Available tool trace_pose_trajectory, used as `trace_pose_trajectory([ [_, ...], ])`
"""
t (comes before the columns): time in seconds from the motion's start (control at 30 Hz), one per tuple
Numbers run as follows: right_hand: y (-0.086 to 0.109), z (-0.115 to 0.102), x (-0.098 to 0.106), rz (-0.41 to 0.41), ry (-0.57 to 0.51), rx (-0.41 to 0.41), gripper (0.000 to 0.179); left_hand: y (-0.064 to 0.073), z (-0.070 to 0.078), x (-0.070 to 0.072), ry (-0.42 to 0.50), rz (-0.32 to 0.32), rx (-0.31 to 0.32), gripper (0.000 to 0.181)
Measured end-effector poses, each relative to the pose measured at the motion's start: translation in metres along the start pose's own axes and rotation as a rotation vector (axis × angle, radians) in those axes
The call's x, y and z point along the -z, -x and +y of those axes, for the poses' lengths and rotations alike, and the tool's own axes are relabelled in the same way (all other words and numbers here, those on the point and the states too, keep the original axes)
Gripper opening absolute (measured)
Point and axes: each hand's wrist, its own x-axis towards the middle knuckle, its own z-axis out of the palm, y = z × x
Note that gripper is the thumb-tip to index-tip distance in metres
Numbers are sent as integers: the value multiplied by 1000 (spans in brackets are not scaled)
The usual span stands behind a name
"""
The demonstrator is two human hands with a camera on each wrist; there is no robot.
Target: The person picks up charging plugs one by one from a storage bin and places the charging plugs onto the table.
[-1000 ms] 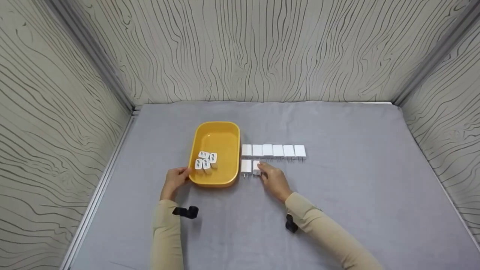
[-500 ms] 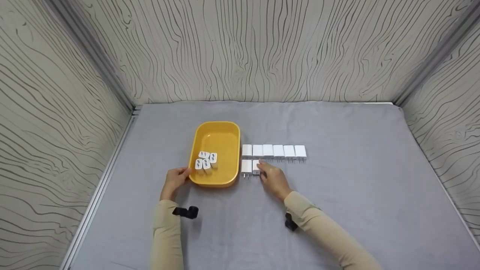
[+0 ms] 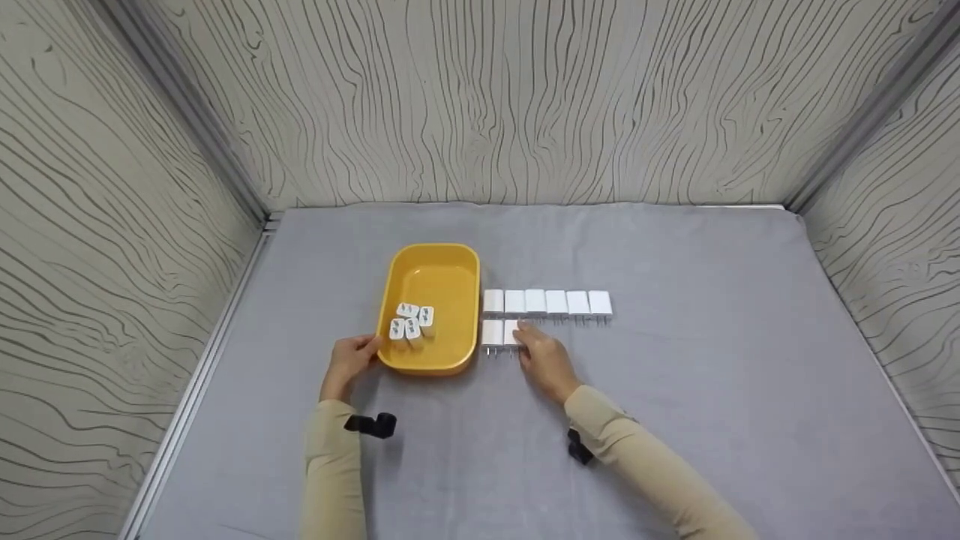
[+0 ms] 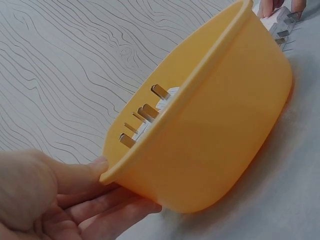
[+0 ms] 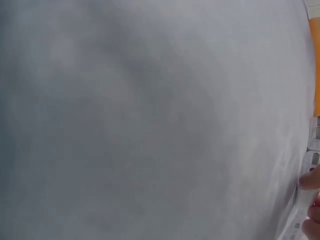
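My left hand (image 3: pixel 349 364) grips the near left rim of a yellow plastic basin (image 3: pixel 448 283). In the left wrist view, the thumb lies over the rim and the fingers sit against the outer wall. Several white plug chargers (image 3: pixel 412 328) stand in the basin, prongs up. Right of it, my right hand (image 3: pixel 549 365) pinches a white plug charger (image 3: pixel 511 332) by its right side. That charger lies flat beside another charger (image 3: pixel 492 332), prongs towards me. At the right wrist view's edge, only some fingertips (image 5: pixel 311 180) and parts of chargers show.
Behind these two, a row of several white chargers (image 3: pixel 556 301) lies flat, prongs towards me. A grey cloth (image 3: pixel 712 337) covers the table. Wood-patterned panels (image 3: pixel 480 105) close off the back and sides.
The charger in my right hand has shifted slightly left, closing the gap to its neighbour, and now lies flat with its prongs towards me. My left hand and the basin stay put.
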Motion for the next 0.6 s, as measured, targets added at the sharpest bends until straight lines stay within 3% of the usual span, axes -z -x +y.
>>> trace_pose_trajectory([
  [0.33,3,-4,2,-31,-41,-47,32,-1,0,0,-25,-9,4,36],
  [0.6,7,-7,3,-25,-27,-22,28,-1,0,0,-35,-12,25,37],
])
